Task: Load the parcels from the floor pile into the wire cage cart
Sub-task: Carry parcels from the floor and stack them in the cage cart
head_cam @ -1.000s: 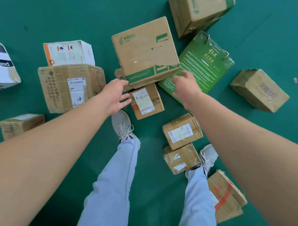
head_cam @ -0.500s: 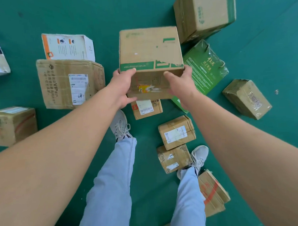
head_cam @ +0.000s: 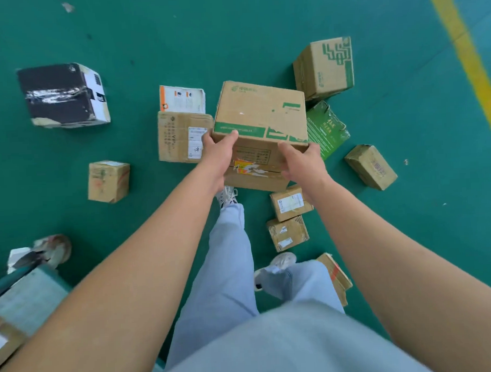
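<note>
Cardboard box point(head_cam: 259, 112) held above the floor point(head_cam: 175, 34).
Left hand point(head_cam: 219, 153) and right hand point(head_cam: 302, 162) grip its near corners.

A: Views?
B: One only, head cam, wide-angle, looking steeply down past both forearms at the green floor point(head_cam: 232, 31).
A: How near?
B: Arms fill the lower frame; the scattered boxes point(head_cam: 371, 166) sit farther below. No second view, nothing shared.
</note>
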A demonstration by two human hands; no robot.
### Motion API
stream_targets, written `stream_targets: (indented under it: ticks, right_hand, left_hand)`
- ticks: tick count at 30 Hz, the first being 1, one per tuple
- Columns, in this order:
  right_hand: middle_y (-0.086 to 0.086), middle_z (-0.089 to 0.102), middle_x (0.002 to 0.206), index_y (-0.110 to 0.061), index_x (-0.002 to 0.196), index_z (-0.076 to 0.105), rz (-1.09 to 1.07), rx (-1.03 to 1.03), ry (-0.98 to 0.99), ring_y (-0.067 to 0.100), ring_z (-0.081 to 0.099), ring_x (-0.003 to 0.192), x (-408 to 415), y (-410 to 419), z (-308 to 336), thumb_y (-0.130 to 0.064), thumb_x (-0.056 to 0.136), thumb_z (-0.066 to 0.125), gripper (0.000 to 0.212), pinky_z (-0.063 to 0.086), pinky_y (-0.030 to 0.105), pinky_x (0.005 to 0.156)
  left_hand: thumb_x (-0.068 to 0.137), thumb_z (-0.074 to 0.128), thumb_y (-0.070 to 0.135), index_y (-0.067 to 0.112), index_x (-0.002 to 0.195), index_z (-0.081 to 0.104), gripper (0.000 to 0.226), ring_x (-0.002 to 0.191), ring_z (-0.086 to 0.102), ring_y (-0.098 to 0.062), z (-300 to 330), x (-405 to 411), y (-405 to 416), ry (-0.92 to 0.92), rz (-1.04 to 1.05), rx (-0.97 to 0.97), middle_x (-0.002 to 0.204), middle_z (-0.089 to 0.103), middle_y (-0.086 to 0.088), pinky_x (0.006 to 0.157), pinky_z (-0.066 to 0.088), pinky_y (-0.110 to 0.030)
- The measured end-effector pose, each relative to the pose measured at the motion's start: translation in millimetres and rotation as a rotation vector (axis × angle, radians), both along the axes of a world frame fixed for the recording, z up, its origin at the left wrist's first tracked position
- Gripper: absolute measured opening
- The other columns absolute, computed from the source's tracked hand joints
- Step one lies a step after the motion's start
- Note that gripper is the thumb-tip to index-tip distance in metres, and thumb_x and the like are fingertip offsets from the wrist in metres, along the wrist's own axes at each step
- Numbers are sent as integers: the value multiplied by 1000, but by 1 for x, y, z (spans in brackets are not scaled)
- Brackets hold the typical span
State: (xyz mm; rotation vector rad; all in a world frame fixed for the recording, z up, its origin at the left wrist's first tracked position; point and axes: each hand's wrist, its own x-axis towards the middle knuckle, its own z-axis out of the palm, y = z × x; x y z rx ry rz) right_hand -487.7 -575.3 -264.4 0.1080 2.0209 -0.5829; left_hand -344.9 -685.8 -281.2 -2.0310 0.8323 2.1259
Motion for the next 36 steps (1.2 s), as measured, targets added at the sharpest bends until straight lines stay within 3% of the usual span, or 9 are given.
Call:
stream_targets:
  ticks: [5,11,20,25,29,31,34,36]
  right_hand:
    - [-4,60,124,-23,147,33,69,-78,20,20,65,111,41,6,58,-44,91,66,69,55,43,100]
    - [-2,60,128,-22,148,34,193,-158,35,19,63,112,83,33,104,-40,95,66,65,54,41,100]
    - [-3,61,115,-31,125,39,186,-323,-12,21,66,107,157,125,171,-56,85,68,55,57,44,95]
    - [2,49,139,-28,149,40,318,-406,43,25,63,112,200,187,201,-69,68,60,93,58,48,95]
    - [1,39,130,-28,146,39,405,-434,103,28,62,109,237,217,217,-57,88,61,68,57,50,95]
    - [2,38,134,-30,145,35,463,-420,122,27,60,106,266,231,224,-58,89,60,67,57,51,94]
    - [4,33,143,-29,148,31,524,-460,100,18,54,89,311,246,235,-49,95,60,63,58,51,91]
    - [5,31,146,-28,147,32,607,-488,89,18,53,89,344,256,241,-46,96,60,61,56,52,94]
  left_hand:
    - [104,52,48,29,154,23,61,102,57,-11,68,46,17,3,56,-110,126,59,3,69,40,-27]
    - [105,51,48,30,154,26,59,94,53,-5,124,98,60,-4,157,-236,128,58,3,64,36,-24]
    - [102,56,49,32,150,29,57,113,57,-16,185,187,197,-8,401,-369,122,58,8,101,43,-42]
    - [100,57,46,37,136,34,44,111,57,-15,207,222,282,10,515,-436,122,58,7,93,44,-41]
    - [101,56,40,30,133,36,39,105,59,-11,226,257,336,9,608,-509,118,58,5,80,46,-34]
    - [101,57,39,29,132,35,40,104,61,-13,232,285,362,-6,661,-542,117,59,4,77,49,-32]
    - [98,59,41,32,131,32,43,108,62,-19,237,325,393,-44,712,-567,119,60,0,94,52,-41]
    - [97,59,42,33,134,30,48,111,62,-22,241,356,415,-66,782,-570,120,60,0,100,50,-45]
